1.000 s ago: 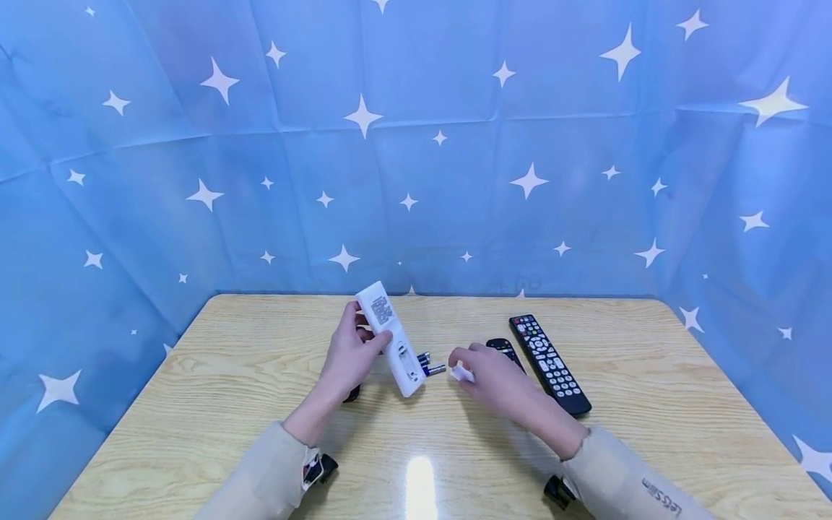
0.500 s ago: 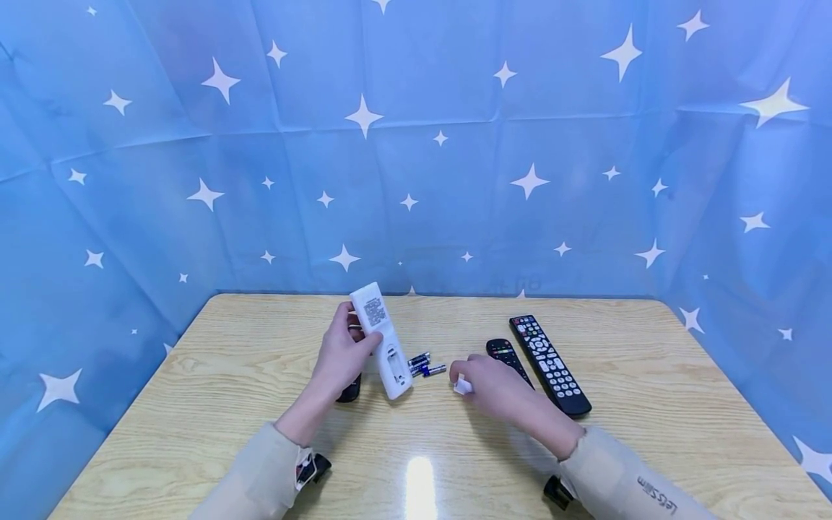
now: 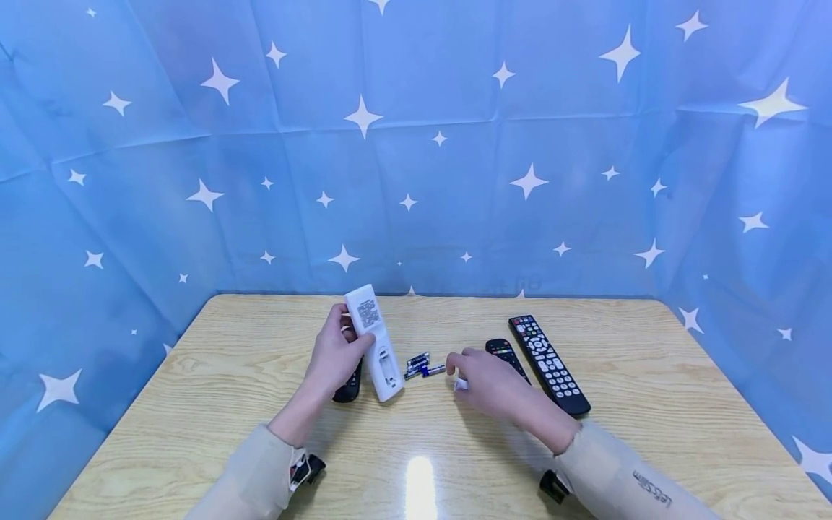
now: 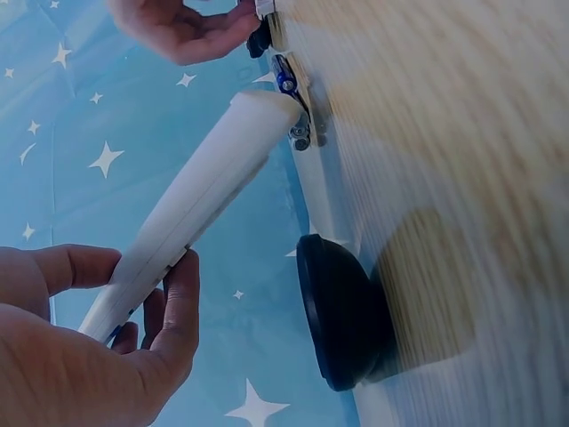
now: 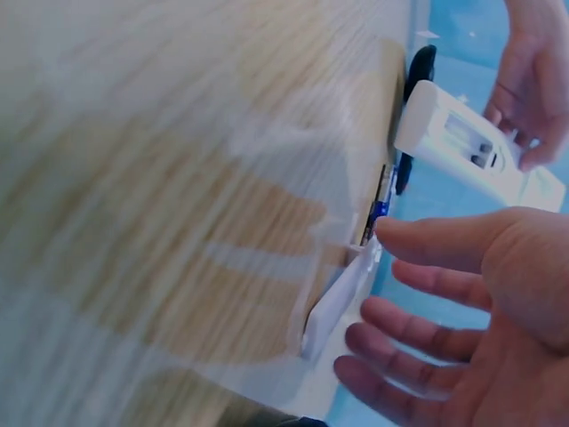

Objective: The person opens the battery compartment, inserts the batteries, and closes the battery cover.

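My left hand (image 3: 334, 354) holds a white remote control (image 3: 375, 339) tilted up off the table, its back towards me and its battery compartment uncovered. In the left wrist view, the thumb and fingers pinch the remote at its upper part. My right hand (image 3: 487, 379) is low over the table with relaxed, spread fingers. A small white battery cover (image 5: 338, 302) lies on the table by its fingertips, and the hand hides most of it in the head view. Several batteries (image 3: 417, 363) lie between the hands, one blue battery (image 3: 433, 370) close to the right fingertips.
A black remote (image 3: 349, 386) lies partly hidden behind the white one. To the right of my right hand are a smaller black remote (image 3: 507, 355), partly covered by that hand, and a long black remote (image 3: 549, 365). A blue star-patterned cloth (image 3: 416, 144) hangs behind the wooden table (image 3: 260, 325).
My left hand has moved left with the white remote, uncovering the batteries and more of the black remote. My right hand has lowered the battery cover to the table and loosened its fingers.
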Tool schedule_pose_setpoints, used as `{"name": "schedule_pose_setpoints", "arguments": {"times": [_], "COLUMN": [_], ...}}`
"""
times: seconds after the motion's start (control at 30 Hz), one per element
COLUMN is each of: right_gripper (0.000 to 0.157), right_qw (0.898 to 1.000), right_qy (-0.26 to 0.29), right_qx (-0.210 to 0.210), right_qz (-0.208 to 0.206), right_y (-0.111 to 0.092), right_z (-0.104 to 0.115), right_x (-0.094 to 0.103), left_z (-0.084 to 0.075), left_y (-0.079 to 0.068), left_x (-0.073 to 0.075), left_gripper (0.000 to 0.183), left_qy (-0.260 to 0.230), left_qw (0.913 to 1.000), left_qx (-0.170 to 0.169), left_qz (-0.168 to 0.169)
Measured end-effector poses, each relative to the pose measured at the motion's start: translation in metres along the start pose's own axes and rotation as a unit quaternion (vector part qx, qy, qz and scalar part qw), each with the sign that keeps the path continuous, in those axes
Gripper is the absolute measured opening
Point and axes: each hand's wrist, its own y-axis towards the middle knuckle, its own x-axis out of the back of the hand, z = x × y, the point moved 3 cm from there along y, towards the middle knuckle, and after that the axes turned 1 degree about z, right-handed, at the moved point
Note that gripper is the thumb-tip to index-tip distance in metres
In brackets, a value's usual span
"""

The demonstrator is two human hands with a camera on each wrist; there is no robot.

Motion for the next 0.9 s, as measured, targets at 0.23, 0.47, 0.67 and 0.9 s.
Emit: {"name": "schedule_pose_setpoints", "arguments": {"times": [0.23,0.47,0.67,0.9], "right_gripper": [0.018,0.016,0.017,0.015], "right_qw": [0.996,0.992,0.992,0.996], "right_qy": [0.018,0.008,0.004,-0.012], "right_qx": [0.088,0.117,0.115,0.089], "right_qz": [-0.028,-0.046,-0.043,-0.019], "right_y": [0.009,0.020,0.030,0.037], "right_z": [0.011,0.021,0.024,0.024], "right_x": [0.002,0.003,-0.001,-0.009], "left_z": [0.003,0.006,0.007,0.006], "left_y": [0.001,0.002,0.003,0.003], "left_x": [0.002,0.003,0.003,0.002], "left_gripper": [0.045,0.047,0.046,0.047], "left_qy": [0.003,0.011,0.009,0.009], "left_qw": [1.0000,0.9999,0.9998,0.9998], "left_qx": [0.007,0.011,0.013,0.014], "left_qz": [0.001,0.004,0.007,0.009]}}
